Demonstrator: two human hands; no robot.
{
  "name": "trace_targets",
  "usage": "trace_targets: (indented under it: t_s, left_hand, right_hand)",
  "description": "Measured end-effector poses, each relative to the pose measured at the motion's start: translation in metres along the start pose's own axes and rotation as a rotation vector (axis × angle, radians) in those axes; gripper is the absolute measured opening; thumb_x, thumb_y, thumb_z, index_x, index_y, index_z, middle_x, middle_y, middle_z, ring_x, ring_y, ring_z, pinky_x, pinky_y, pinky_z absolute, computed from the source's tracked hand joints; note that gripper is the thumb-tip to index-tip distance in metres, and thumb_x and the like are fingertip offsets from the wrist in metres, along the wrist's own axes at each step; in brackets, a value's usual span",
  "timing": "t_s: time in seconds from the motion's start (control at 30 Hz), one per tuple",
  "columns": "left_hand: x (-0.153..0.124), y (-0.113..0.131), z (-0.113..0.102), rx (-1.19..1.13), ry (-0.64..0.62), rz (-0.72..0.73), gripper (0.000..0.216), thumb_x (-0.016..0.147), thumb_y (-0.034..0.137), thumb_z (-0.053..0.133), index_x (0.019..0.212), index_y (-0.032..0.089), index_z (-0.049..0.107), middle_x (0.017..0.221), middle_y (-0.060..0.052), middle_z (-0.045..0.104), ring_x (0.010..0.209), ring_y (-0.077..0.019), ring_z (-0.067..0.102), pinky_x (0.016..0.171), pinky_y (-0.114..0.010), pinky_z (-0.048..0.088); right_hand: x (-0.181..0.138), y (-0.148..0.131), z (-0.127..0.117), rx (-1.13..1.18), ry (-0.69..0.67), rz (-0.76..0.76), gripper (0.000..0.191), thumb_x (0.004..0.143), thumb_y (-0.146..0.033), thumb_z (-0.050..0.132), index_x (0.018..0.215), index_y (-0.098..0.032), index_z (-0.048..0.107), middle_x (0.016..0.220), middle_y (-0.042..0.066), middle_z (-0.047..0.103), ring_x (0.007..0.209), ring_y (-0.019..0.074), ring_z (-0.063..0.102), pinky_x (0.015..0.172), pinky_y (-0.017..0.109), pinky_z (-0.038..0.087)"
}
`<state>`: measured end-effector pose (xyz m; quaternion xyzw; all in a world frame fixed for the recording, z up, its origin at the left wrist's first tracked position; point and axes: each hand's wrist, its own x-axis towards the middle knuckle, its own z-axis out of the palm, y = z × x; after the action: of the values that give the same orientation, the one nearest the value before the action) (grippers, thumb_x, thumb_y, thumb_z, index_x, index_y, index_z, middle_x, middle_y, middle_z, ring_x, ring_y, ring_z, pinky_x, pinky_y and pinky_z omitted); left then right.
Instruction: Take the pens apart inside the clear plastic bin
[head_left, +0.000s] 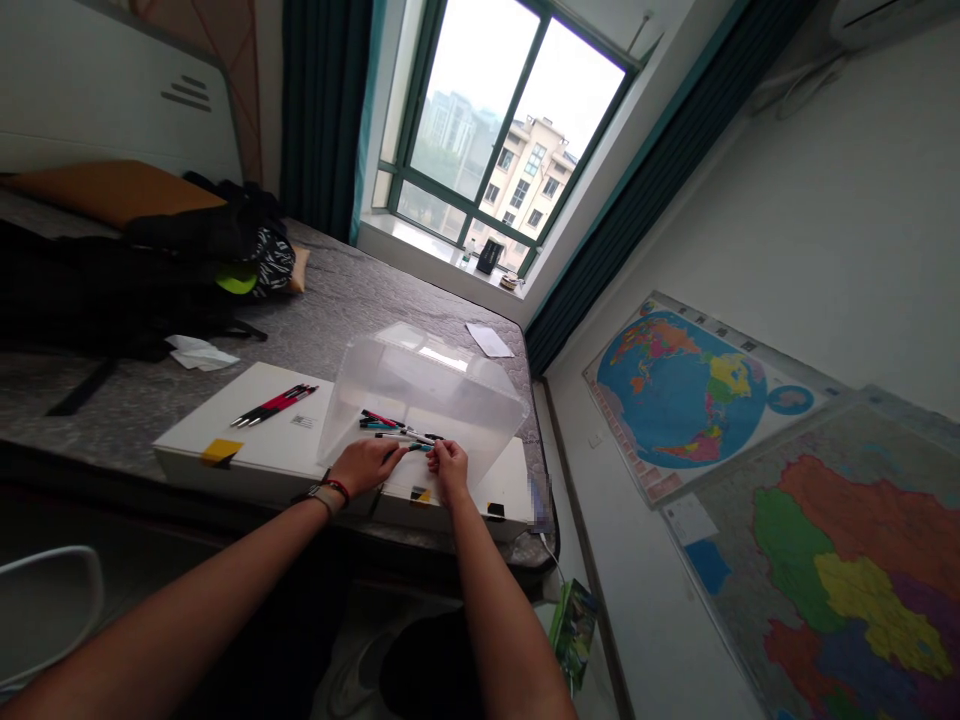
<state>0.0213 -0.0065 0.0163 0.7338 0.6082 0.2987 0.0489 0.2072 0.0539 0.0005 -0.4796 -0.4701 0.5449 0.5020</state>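
My left hand [367, 466] and my right hand [450, 468] meet at the front of a translucent plastic box [480, 395]. Fingers of both hands pinch a thin dark pen with a teal part [420, 447], one hand towards each end. Just beyond the fingertips, several loose pens [382, 420] in black, red, teal and white lie in the box. To the left, a row of red and black pens [274, 405] rests on a white cardboard box [247, 425]. My fingers hide part of the held pen.
Both boxes sit along the edge of a grey mattress [352, 285]. A crumpled tissue [201, 352], dark clothing or bags [150, 280] and a sheet of white paper [489, 340] lie on it. Maps [682, 390] hang on the right wall; a green box [574, 630] stands below.
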Motion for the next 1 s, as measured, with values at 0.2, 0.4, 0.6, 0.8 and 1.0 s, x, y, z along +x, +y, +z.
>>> trace_targets:
  t_s: [0.2,0.4,0.6,0.8,1.0]
  left_hand:
    - [0.000,0.000,0.001,0.005,0.008,-0.007,0.050,0.097,0.055,0.031,0.086,0.023,0.068,0.084,-0.007,0.070,0.077,-0.0185,0.062,0.067,-0.028,0.039]
    - [-0.001,0.001,-0.002,0.008,0.008,0.007,0.049,0.097,0.055,0.032,0.085,0.023,0.067,0.082,-0.006,0.069,0.077,-0.0190,0.063,0.067,-0.028,0.040]
    - [-0.001,-0.001,0.000,0.008,0.012,0.003,0.049,0.096,0.055,0.032,0.086,0.024,0.068,0.083,-0.007,0.070,0.080,-0.0202,0.064,0.070,-0.029,0.042]
    - [-0.001,0.001,-0.003,-0.037,0.019,-0.001,0.047,0.097,0.054,0.032,0.089,0.024,0.067,0.084,-0.006,0.070,0.079,-0.0188,0.064,0.069,-0.028,0.042]
    - [-0.001,0.002,-0.007,-0.022,0.005,0.012,0.046,0.098,0.054,0.030,0.095,0.025,0.066,0.087,-0.005,0.071,0.080,-0.0197,0.065,0.067,-0.028,0.042]
  right_hand:
    - [0.007,0.006,0.008,0.099,0.142,-0.004,0.028,0.077,-0.043,0.068,0.085,-0.017,0.059,0.068,0.002,0.066,0.048,0.0090,0.056,0.044,0.020,0.048]
    - [0.021,0.008,0.023,0.087,0.376,0.097,0.025,0.076,-0.039,0.070,0.075,-0.018,0.057,0.057,0.001,0.062,0.039,0.0101,0.051,0.037,0.022,0.046]
    - [0.013,0.006,0.020,0.004,0.317,0.001,0.033,0.083,-0.051,0.061,0.072,-0.020,0.053,0.053,-0.002,0.056,0.039,0.0105,0.047,0.037,0.022,0.040]
    - [-0.006,-0.002,0.017,-0.289,0.006,-0.196,0.052,0.089,-0.062,0.044,0.059,-0.021,0.052,0.048,-0.004,0.048,0.045,0.0112,0.042,0.047,0.022,0.035]
    - [-0.009,-0.004,0.021,-0.486,-0.137,-0.287,0.049,0.084,-0.059,0.056,0.053,-0.020,0.054,0.050,-0.004,0.049,0.052,0.0109,0.043,0.052,0.021,0.032]
